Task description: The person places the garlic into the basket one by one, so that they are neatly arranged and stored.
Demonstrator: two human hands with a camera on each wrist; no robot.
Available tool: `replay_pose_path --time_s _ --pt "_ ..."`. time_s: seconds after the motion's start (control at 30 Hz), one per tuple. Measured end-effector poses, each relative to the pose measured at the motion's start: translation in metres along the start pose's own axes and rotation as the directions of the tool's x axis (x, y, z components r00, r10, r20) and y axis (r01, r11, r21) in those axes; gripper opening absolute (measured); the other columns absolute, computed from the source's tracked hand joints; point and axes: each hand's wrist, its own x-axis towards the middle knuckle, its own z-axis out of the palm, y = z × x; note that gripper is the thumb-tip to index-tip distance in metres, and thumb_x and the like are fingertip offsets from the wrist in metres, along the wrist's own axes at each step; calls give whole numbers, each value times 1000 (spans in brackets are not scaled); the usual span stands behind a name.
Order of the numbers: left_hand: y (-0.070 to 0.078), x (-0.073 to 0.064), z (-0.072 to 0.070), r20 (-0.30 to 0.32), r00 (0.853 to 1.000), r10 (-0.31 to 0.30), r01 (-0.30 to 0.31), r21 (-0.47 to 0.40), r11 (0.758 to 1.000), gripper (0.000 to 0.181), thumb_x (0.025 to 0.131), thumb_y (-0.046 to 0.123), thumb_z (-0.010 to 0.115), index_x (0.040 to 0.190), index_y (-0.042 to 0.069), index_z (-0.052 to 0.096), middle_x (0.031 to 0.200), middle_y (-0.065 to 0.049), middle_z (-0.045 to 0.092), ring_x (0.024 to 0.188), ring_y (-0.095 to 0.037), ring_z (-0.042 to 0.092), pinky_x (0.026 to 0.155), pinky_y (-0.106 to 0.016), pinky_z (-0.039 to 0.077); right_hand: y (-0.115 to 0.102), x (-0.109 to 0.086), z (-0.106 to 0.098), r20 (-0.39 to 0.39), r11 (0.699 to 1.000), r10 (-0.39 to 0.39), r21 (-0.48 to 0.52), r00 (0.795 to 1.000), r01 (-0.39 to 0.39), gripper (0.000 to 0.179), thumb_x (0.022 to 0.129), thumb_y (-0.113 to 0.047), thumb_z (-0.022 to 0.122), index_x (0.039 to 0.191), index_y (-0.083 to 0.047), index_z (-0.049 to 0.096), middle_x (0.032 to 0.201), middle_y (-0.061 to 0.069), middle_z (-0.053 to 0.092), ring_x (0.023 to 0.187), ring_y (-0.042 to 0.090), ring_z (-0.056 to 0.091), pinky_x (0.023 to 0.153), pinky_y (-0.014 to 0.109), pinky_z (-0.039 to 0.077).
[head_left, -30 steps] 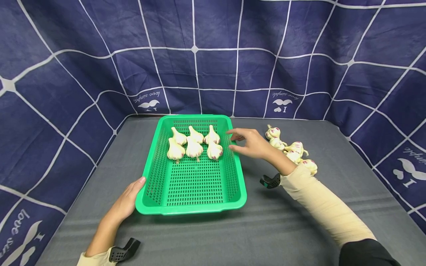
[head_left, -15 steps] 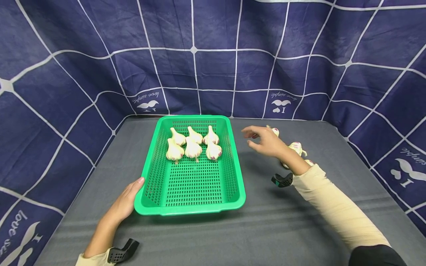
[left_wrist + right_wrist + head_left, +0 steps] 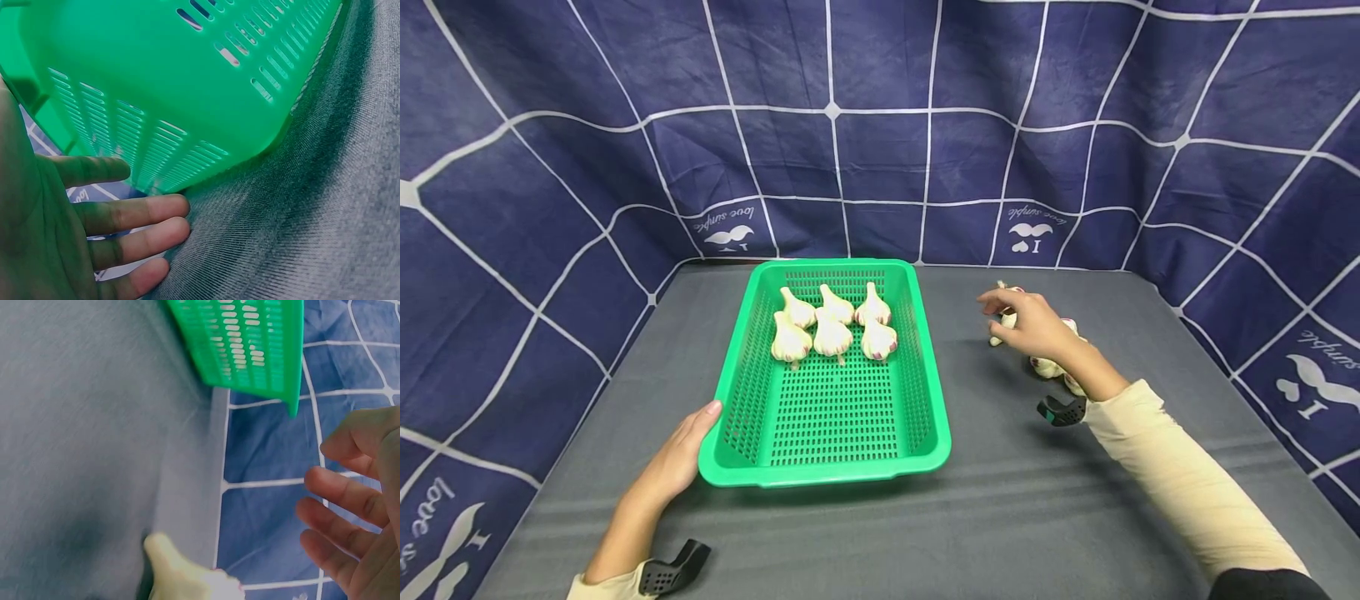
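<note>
A green perforated plastic basket [image 3: 835,412] stands on the grey cloth, with several white garlic bulbs [image 3: 832,336] in two rows at its far end. At its near left corner is my left hand [image 3: 681,458], thumb at the rim. The left wrist view shows that hand's fingers [image 3: 134,245] fairly straight beside the basket wall [image 3: 112,44]. My right hand [image 3: 1037,327] hovers over more garlic bulbs [image 3: 1045,367] right of the basket, partly hiding them. Its fingers are loosely bent and hold nothing. A garlic bulb [image 3: 187,578] lies below it in the right wrist view.
Grey cloth [image 3: 985,500] covers the table. A blue curtain [image 3: 880,150] with white grid lines hangs behind it and along both sides. Black wrist-worn devices [image 3: 673,571] sit at both wrists.
My right hand has moved right, from the basket's right rim to above the loose garlic bulbs. My left hand has stayed at the basket's corner. The view has shifted slightly.
</note>
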Motion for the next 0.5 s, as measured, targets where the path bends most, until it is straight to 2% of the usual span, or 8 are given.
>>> replay_pose_path --time_s 0.27,0.37,0.5 --pt "-1 0 0 -3 1000 8 -8 -4 1000 67 108 33 19 140 -25 29 142 -46 30 135 -58 25 110 -65 20 17 -20 -13 -13 996 76 -37 997 -76 29 86 -1 68 114 5 66 92 14 71 87 32 68 76 52 54" --pt "-1 1 0 -13 999 30 -30 -14 999 65 108 31 19 139 -25 31 141 -46 33 134 -58 27 110 -65 21 22 -29 -17 -16 993 104 -46 994 -105 29 87 -2 67 114 5 65 92 13 70 86 31 68 76 52 54" --pt "-1 1 1 -16 999 30 -30 -14 999 65 108 30 19 139 -25 31 140 -46 33 134 -57 29 110 -65 21 28 -42 -19 -31 989 144 -40 989 -145 27 87 -3 69 113 4 66 92 12 70 86 31 67 76 52 54"
